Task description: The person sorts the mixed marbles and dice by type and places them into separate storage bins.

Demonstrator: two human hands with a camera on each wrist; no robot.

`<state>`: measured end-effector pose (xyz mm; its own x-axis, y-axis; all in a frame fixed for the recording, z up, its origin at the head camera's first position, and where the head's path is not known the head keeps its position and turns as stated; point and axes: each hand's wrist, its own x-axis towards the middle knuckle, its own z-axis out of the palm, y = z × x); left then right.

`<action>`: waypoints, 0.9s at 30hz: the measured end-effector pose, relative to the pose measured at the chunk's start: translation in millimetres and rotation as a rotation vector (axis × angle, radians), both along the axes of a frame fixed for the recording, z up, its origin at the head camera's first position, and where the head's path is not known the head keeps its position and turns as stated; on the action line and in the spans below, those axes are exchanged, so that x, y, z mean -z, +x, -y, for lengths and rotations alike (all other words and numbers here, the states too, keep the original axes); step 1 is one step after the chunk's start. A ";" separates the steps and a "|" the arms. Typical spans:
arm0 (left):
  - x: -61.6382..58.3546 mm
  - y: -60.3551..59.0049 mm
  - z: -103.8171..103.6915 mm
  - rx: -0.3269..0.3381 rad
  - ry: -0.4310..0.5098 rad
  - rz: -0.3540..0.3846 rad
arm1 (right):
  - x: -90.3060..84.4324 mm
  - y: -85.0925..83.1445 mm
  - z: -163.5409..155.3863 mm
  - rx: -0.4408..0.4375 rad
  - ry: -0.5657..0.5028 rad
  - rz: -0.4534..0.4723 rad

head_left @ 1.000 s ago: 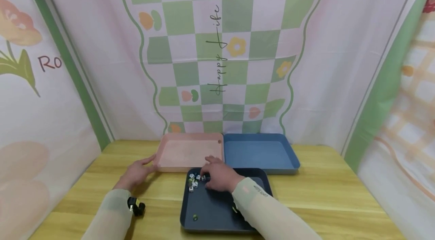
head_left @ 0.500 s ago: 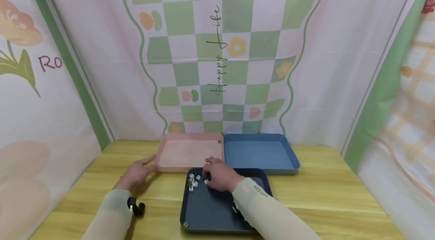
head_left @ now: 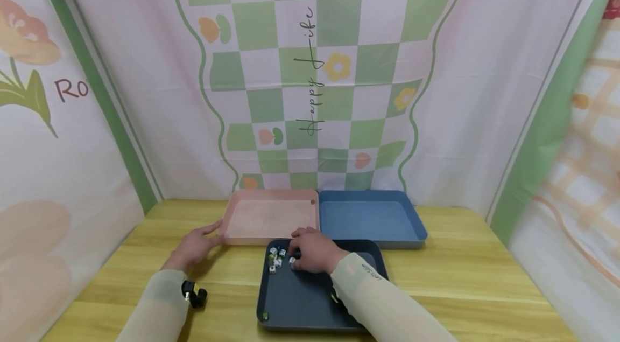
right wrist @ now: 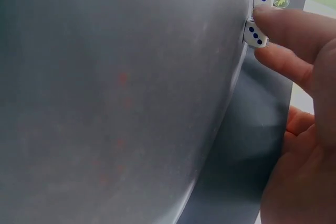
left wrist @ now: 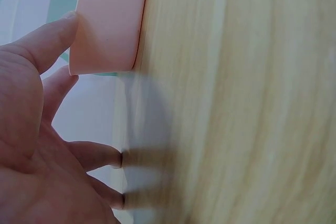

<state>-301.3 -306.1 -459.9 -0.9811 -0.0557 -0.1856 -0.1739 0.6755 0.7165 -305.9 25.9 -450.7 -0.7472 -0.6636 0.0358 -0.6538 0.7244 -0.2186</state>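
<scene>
Right hand [head_left: 315,253] touches — perhaps pinches — a die [right wrist: 255,34] in the dark tray [head_left: 310,304].

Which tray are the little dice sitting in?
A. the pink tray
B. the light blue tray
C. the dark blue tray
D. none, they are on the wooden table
C. The dice lie bunched in the far left part of the dark blue tray, right by the fingertips of the right hand; the right wrist view shows a finger touching one die.
</scene>
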 end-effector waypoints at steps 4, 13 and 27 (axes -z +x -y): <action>1.4 -1.5 0.9 -0.005 -0.008 0.000 | -0.1 -0.3 0.0 -0.019 0.012 -0.023; 2.8 -2.2 1.7 0.003 -0.015 -0.008 | -1.8 -2.7 -4.1 0.003 -0.064 0.058; 0.7 -1.6 1.6 0.008 -0.013 -0.005 | -16.2 -16.4 -30.5 0.078 -0.543 0.317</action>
<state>-302.8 -307.6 -460.6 -0.9823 -0.0506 -0.1805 -0.1655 0.6860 0.7086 -322.3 56.4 -434.5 -0.8223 -0.5560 0.1215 -0.4468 0.4984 -0.7429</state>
